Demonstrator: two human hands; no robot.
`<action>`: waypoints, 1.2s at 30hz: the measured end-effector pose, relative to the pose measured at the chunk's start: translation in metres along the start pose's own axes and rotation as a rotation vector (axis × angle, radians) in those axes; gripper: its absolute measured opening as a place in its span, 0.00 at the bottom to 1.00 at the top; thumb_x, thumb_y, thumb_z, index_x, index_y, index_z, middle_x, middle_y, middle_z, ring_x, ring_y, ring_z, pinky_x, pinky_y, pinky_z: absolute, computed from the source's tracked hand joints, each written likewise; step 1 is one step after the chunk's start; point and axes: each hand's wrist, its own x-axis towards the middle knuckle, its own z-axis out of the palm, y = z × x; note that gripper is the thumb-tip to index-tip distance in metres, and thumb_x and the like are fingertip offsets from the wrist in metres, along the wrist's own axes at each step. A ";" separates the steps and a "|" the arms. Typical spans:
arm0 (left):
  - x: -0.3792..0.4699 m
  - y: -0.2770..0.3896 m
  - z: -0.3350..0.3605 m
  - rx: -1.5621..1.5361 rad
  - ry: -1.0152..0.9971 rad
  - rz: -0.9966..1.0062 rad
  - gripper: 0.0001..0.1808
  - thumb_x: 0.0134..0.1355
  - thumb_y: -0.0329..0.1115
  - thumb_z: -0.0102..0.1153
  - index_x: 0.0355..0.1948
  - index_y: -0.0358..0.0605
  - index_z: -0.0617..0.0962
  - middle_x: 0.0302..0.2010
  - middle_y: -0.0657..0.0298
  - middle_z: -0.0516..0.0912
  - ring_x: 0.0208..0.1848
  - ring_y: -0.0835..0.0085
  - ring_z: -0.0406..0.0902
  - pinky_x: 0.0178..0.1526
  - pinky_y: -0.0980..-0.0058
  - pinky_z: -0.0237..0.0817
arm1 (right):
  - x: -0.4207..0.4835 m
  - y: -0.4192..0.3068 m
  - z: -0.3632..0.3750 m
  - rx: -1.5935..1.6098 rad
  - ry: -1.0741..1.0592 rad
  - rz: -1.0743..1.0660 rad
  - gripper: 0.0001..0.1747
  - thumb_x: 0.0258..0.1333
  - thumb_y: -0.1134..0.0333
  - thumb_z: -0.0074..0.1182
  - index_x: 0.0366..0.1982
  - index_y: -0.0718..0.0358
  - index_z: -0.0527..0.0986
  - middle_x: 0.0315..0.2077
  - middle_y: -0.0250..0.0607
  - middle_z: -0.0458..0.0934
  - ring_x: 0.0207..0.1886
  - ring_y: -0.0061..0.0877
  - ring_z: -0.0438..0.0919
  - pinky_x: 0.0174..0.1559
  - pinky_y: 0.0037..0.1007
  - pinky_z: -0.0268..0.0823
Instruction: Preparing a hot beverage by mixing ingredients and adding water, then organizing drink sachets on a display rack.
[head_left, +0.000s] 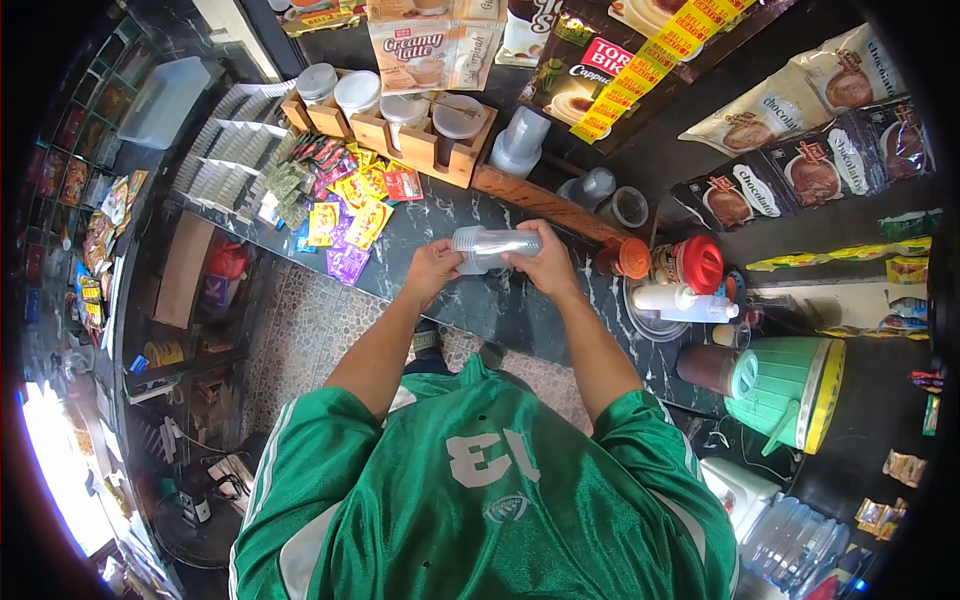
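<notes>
A stack of clear plastic cups (496, 250) lies sideways between my hands, above the black marbled counter. My left hand (435, 268) grips the rim end of the stack. Around the other end close the fingers of my right hand (546, 259). To the left on the counter (420, 217) are loose yellow, purple and green sachets (352, 199). Beyond the hands, a wooden rack (450, 161) holds several lidded tubs (358, 91). More upturned clear cups (520, 139) stand right of the rack.
At right are an orange-lidded jar (634, 257), a red-lidded tub (701, 264), squeeze bottles (664, 297) on a round tray (649, 324), a pitcher of dark liquid (705, 369) and a green bucket (776, 390). Drink packets (806, 169) hang above. White racks (232, 150) stand at left.
</notes>
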 end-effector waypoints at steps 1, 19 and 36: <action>-0.001 0.001 0.000 0.017 0.008 -0.007 0.10 0.69 0.31 0.70 0.49 0.41 0.86 0.40 0.68 0.91 0.39 0.83 0.83 0.44 0.80 0.73 | 0.000 -0.001 0.000 0.000 0.000 0.000 0.34 0.53 0.68 0.83 0.58 0.61 0.76 0.46 0.36 0.85 0.41 0.21 0.84 0.43 0.28 0.79; -0.004 -0.005 0.016 0.086 0.176 0.137 0.10 0.64 0.28 0.69 0.44 0.35 0.83 0.34 0.66 0.87 0.31 0.82 0.79 0.33 0.78 0.67 | -0.017 -0.044 -0.007 -0.171 0.046 -0.049 0.32 0.48 0.63 0.85 0.53 0.60 0.81 0.50 0.44 0.87 0.55 0.36 0.86 0.60 0.38 0.76; -0.007 0.008 0.018 0.014 0.185 0.187 0.11 0.67 0.31 0.72 0.45 0.35 0.86 0.38 0.61 0.90 0.35 0.78 0.84 0.39 0.75 0.74 | -0.020 -0.046 -0.019 -0.093 0.071 0.015 0.30 0.50 0.67 0.83 0.54 0.62 0.81 0.45 0.40 0.88 0.47 0.26 0.86 0.51 0.33 0.79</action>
